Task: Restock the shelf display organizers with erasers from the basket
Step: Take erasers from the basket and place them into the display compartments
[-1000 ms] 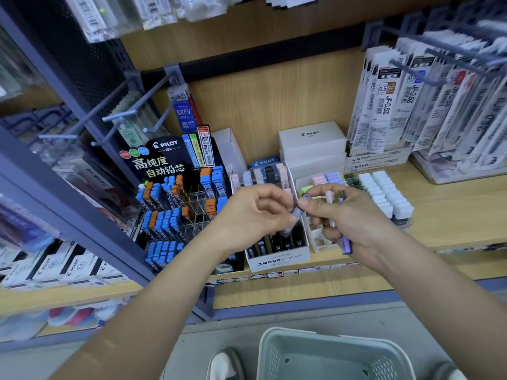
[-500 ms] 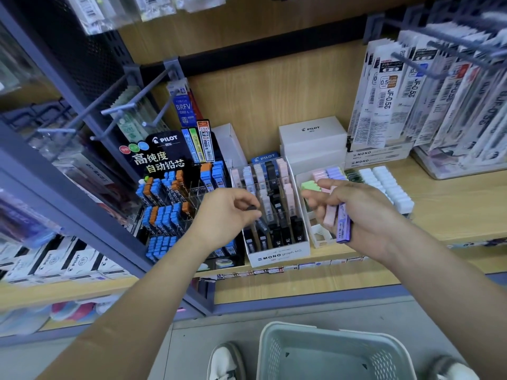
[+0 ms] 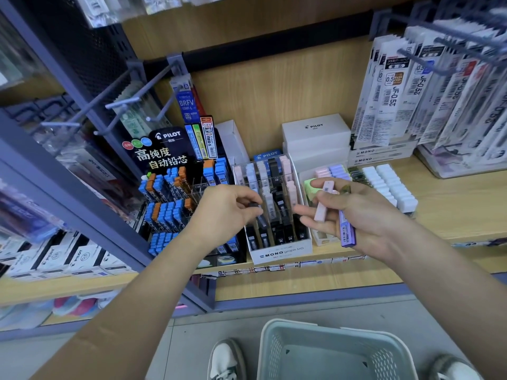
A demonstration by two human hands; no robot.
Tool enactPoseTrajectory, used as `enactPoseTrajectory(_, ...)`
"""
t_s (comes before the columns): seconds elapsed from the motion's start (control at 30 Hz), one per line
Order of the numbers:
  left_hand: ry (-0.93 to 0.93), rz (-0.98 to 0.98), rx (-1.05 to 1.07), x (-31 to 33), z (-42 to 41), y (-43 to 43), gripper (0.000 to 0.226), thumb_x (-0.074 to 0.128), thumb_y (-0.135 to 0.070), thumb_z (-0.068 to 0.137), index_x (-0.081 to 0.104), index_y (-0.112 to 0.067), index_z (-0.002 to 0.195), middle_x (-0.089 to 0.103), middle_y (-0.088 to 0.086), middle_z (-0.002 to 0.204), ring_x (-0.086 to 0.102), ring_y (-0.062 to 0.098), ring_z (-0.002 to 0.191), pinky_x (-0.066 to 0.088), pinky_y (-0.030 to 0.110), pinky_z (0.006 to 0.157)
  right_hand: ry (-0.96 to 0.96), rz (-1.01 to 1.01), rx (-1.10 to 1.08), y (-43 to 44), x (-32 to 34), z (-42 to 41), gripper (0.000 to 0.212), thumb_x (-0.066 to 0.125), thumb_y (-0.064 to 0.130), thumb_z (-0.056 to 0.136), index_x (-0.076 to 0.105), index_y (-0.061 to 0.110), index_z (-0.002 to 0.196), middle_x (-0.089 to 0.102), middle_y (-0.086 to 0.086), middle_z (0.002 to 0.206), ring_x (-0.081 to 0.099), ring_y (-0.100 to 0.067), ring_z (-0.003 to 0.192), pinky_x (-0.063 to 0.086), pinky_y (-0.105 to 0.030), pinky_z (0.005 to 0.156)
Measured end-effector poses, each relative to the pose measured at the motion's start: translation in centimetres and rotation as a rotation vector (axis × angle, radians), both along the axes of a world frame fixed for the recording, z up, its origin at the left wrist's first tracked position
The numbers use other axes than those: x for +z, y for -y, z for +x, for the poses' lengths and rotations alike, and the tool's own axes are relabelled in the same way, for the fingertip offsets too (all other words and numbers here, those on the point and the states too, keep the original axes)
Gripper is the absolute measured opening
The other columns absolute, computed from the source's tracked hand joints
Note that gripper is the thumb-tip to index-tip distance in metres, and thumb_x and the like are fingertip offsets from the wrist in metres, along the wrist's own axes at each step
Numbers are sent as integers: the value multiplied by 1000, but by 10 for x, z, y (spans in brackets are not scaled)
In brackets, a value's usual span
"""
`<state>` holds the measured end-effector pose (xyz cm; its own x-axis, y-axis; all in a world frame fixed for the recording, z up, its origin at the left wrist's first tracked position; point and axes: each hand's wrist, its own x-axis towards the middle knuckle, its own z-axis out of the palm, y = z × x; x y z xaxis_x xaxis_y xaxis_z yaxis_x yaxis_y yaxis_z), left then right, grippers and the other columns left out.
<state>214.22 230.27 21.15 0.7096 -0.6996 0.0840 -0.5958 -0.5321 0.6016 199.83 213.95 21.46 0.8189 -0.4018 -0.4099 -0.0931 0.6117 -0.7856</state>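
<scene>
The left hand [image 3: 227, 212] pinches a small dark slim piece [image 3: 253, 204] just above the left columns of the white cardboard MONO display organizer [image 3: 282, 254]. It could drop into the wrong column.

Right of the organizer, the right hand [image 3: 362, 215] loosely clasps a pale pink slim stick [image 3: 320, 207] and a purple slim stick [image 3: 346, 230]. With so slack a hold, one may slip.

The grey-green plastic basket [image 3: 274, 349] sits on the floor below the organizer.

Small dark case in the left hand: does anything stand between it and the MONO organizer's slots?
Nothing visible does. The left hand pinches the small dark case beside the white MONO organizer's left slots; the right hand, holding pink case and purple case, is aside.
</scene>
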Motion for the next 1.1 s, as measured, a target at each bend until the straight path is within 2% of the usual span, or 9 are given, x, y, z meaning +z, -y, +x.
enactPoseTrajectory(0.13,29,99,-98,-2,-4,2,7,76,-20,80,76,-23,86,68,-13,84,62,-1,75,49,12,74,-24,-38,70,-3,2,-1,22,57,3,93,62,3,114,66,-17,104,74,-32,82,61,-34,59)
enactPoseTrajectory(0.23,128,194,-146,-11,-6,5,10,72,-20,84,75,-18,93,64,-9,87,60,6,79,51,22,81,-35,-62,92,-7,4,-2,18,62,6,90,63,6,109,66,-9,88,74,-28,76,59,-26,52)
enactPoseTrajectory(0.37,218,248,-189,-21,-4,8,12,70,-21,86,72,-17,97,61,-6,84,56,8,77,50,23,79,-29,-86,70,-8,7,-3,13,65,6,87,64,5,100,69,-3,67,75,-25,74,49,-16,39)
enactPoseTrajectory(0.47,270,295,-234,-29,-5,11,14,69,-25,86,69,-17,98,61,-5,85,55,10,78,46,22,74,-37,-115,54,-7,8,-4,9,65,8,87,64,4,95,71,-8,70,74,-22,70,47,-15,39)
enactPoseTrajectory(0.63,363,365,-334,-40,-5,13,16,66,-26,88,70,-15,99,61,-1,99,54,16,100,44,28,85,-58,-157,56,-7,5,-4,8,64,11,90,62,8,96,69,-10,77,72,-20,63,44,-15,37)
enactPoseTrajectory(0.8,412,395,-365,-41,-5,14,19,64,-26,89,67,-15,105,60,-1,103,53,17,103,43,28,86,-62,-131,64,-3,5,-6,17,64,-2,88,63,7,102,68,-10,74,70,-17,64,51,-17,43)
enactPoseTrajectory(0.93,384,432,-367,-29,-5,15,26,66,-32,87,67,-17,109,57,-1,104,52,16,101,44,27,84,-104,-305,104,-3,1,-5,25,71,-4,80,70,7,103,63,-4,60,54,-10,52,30,-16,35)
enactPoseTrajectory(1.03,386,298,-280,-13,-9,16,20,62,-35,90,71,-18,98,61,-4,92,56,13,87,48,28,78,-110,-359,72,-2,-1,-4,26,73,-5,77,69,8,100,58,2,54,43,-9,48,25,-17,36)
enactPoseTrajectory(1.1,232,74,-146,-3,-16,17,18,59,-30,92,73,-19,89,65,-9,78,60,8,74,50,25,73,-111,-369,67,-1,-1,-3,29,73,-7,76,69,10,99,58,5,53,41,-8,46,25,-17,36)
